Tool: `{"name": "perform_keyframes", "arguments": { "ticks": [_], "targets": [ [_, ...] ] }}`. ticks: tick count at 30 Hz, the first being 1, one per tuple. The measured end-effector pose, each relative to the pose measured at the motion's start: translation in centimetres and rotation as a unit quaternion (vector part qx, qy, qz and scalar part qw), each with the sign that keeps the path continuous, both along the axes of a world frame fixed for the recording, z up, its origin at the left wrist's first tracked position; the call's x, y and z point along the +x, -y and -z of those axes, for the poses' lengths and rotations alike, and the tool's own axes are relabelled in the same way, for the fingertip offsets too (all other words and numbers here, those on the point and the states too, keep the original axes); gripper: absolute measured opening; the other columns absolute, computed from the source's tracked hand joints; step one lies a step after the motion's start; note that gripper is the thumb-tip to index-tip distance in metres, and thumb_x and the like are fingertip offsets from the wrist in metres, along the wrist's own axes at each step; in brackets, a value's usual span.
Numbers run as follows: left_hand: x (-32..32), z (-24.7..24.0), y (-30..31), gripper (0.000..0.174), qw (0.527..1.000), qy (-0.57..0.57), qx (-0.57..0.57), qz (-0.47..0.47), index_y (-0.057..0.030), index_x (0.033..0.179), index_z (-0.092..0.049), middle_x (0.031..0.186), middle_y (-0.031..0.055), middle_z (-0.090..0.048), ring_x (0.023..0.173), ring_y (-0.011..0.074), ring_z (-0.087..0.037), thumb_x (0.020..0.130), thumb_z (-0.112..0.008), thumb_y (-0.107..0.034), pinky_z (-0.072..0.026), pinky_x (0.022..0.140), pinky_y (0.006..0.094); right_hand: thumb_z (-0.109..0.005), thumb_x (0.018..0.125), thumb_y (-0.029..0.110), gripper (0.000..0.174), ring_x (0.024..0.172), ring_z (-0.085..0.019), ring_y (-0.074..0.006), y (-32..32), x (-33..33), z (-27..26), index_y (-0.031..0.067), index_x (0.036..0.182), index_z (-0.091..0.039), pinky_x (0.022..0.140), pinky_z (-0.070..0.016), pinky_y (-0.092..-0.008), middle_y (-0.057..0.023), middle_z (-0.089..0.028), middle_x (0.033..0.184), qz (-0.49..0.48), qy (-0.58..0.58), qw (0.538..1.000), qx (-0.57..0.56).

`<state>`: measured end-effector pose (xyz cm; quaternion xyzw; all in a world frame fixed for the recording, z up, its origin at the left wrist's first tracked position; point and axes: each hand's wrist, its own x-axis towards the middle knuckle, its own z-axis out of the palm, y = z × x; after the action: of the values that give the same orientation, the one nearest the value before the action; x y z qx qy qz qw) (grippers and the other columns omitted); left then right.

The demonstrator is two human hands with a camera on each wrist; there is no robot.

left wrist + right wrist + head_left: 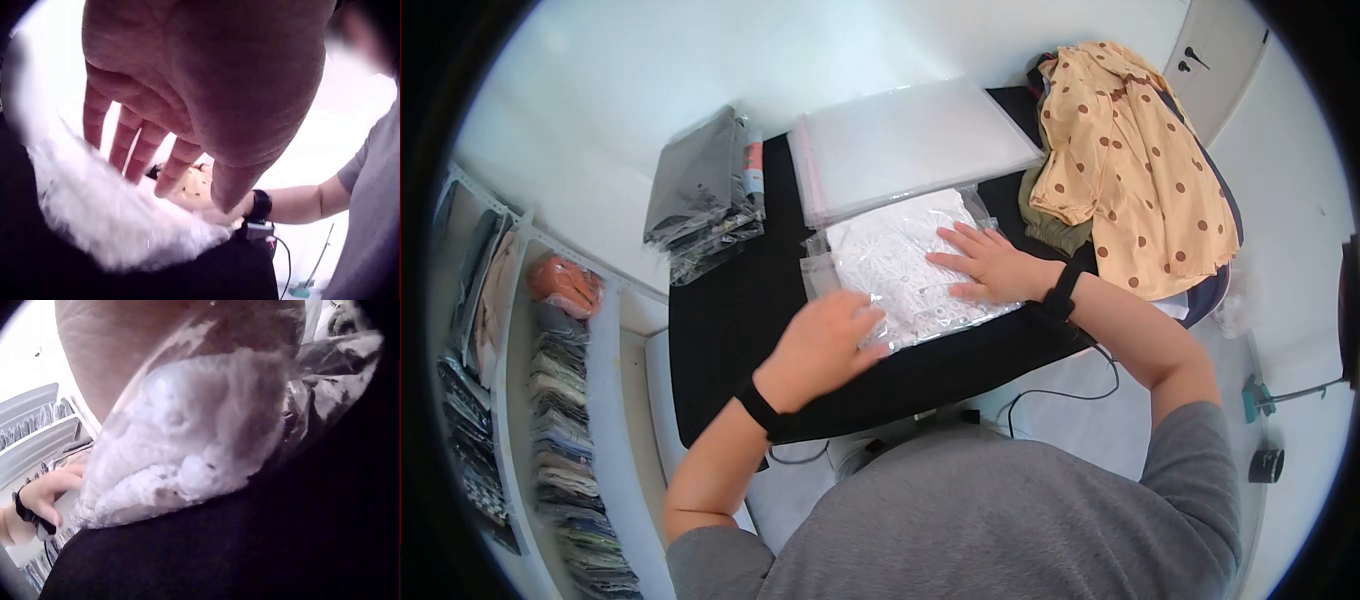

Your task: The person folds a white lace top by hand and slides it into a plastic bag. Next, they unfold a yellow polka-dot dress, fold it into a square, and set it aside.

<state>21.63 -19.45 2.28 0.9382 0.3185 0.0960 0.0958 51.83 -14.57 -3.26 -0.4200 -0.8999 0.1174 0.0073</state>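
On the middle of the black tabletop (730, 310) lies a white lace garment sealed in a clear bag (900, 265), with its open flap toward the left. The right hand (990, 265) rests flat on the bag's right part, its grip apart, fingers spread and straight. The left hand (825, 340) touches the bag's near edge, its grip also apart; the left wrist view shows its fingers (134, 140) extended over the white fabric and holding nothing. Just beyond the bag on the far side sits a stack of empty clear bags (910, 140). A polka-dot garment (1135, 160) lies heaped at the far right, and a pile of grey packed items (700, 195) at the far left.
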Motion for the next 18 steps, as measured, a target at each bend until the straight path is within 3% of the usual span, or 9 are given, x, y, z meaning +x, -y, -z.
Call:
{"name": "perform_keyframes", "arguments": {
  "ticks": [1, 3, 7, 8, 9, 12, 15, 16, 18],
  "targets": [
    [-0.1, 0.3, 1.2, 0.041, 1.0, -0.009, 0.012, -0.015, -0.0059, 0.11, -0.056, 0.106, 0.0109, -0.056, 0.098, 0.0305, -0.056, 0.075, -0.07, -0.02, -0.0458, 0.084, 0.0385, -0.042, 0.093, 0.051, 0.056, 0.141, -0.009, -0.0354, 0.0, 0.0, -0.2, 0.0282, 0.143, -0.031, 0.11, -0.0137, -0.055, -0.0135, -0.017, 0.152, -0.003, -0.003, 1.0, 0.006],
    [-0.8, 1.7, 2.0, 0.042, 0.998, -0.035, -0.003, -0.046, -0.0062, 0.112, -0.055, 0.111, 0.0121, -0.056, 0.103, 0.0301, -0.055, 0.075, -0.07, -0.019, -0.0464, 0.086, 0.0386, -0.044, 0.092, 0.051, 0.056, 0.141, -0.011, -0.035, 0.1, -0.1, -0.6, 0.029, 0.142, -0.032, 0.109, -0.0143, -0.0557, -0.0137, -0.018, 0.151, 0.013, -0.004, 1.0, -0.019],
    [-1.1, 3.6, 1.9, 0.038, 0.997, 0.027, 0.009, -0.067, -0.0067, 0.113, -0.055, 0.118, 0.0105, -0.056, 0.106, 0.0286, -0.056, 0.077, -0.066, -0.011, -0.0488, 0.085, 0.037, -0.06, 0.086, 0.043, 0.06, 0.139, -0.016, -0.0343, 1.0, -0.5, -2.4, 0.0298, 0.139, -0.037, 0.107, -0.0188, -0.0593, -0.0135, -0.021, 0.15, 0.063, 0.006, 0.989, 0.137],
    [-1.1, 3.8, 1.8, 0.036, 0.997, 0.029, 0.015, -0.073, -0.007, 0.113, -0.056, 0.116, 0.0097, -0.058, 0.103, 0.0285, -0.057, 0.078, -0.064, -0.009, -0.0491, 0.084, 0.0372, -0.063, 0.085, 0.036, 0.055, 0.135, -0.027, -0.0333, 1.5, -0.3, -3.1, 0.0234, 0.135, -0.045, 0.107, -0.023, -0.055, -0.0147, -0.032, 0.144, 0.058, -0.014, 0.981, 0.183],
    [-1.1, 4.0, 1.6, 0.034, 0.996, 0.032, 0.022, -0.079, -0.0073, 0.112, -0.056, 0.114, 0.0089, -0.06, 0.101, 0.0284, -0.059, 0.079, -0.061, -0.007, -0.0493, 0.083, 0.0374, -0.063, 0.085, 0.036, 0.055, 0.135, -0.027, -0.0333, 1.8, 0.4, -3.5, 0.0234, 0.135, -0.045, 0.107, -0.023, -0.055, -0.0147, -0.032, 0.144, 0.06, -0.01, 0.982, 0.18],
    [-1.4, 3.7, 1.2, 0.027, 0.993, 0.049, -0.009, -0.102, -0.0081, 0.11, -0.058, 0.104, 0.0113, -0.064, 0.094, 0.0297, -0.061, 0.083, -0.057, -0.008, -0.0495, 0.08, 0.0384, -0.056, 0.09, 0.032, 0.039, 0.123, -0.045, -0.0299, 2.8, 3.4, -3.7, 0.0044, 0.118, -0.059, 0.107, -0.0293, -0.0411, -0.0157, -0.057, 0.122, 0.02, -0.201, 0.979, -0.005],
    [-1.5, 3.1, 0.8, 0.022, 0.988, 0.082, -0.041, -0.123, -0.007, 0.106, -0.061, 0.097, 0.0151, -0.065, 0.09, 0.0316, -0.062, 0.086, -0.054, -0.01, -0.0488, 0.078, 0.0392, -0.048, 0.093, 0.035, 0.044, 0.128, -0.041, -0.0318, 4.8, 5.8, -2.6, 0.0002, 0.12, -0.056, 0.108, -0.0267, -0.0412, -0.0154, -0.054, 0.127, 0.03, -0.316, 0.939, -0.137],
    [-1.6, 2.8, 0.7, 0.022, 0.986, 0.095, -0.06, -0.124, -0.006, 0.106, -0.061, 0.096, 0.0154, -0.065, 0.09, 0.0322, -0.061, 0.086, -0.054, -0.01, -0.0486, 0.078, 0.0393, -0.048, 0.09, 0.049, 0.059, 0.128, -0.041, -0.0302, 5.4, 6.1, -2.2, -0.0004, 0.12, -0.055, 0.108, -0.0265, -0.041, -0.0156, -0.053, 0.129, 0.026, -0.342, 0.929, -0.142],
    [-1.8, 1.8, 0.6, 0.02, 0.982, 0.13, -0.084, -0.11, -0.0019, 0.102, -0.063, 0.089, 0.0169, -0.065, 0.083, 0.0314, -0.063, 0.086, -0.053, -0.009, -0.0487, 0.074, 0.0358, -0.052, 0.086, 0.053, 0.064, 0.128, -0.041, -0.0298, 6.7, 6.0, -2.7, 0.0002, 0.121, -0.055, 0.108, -0.0267, -0.0408, -0.0163, -0.052, 0.129, 0.03, -0.367, 0.918, -0.15]
  ]
}}
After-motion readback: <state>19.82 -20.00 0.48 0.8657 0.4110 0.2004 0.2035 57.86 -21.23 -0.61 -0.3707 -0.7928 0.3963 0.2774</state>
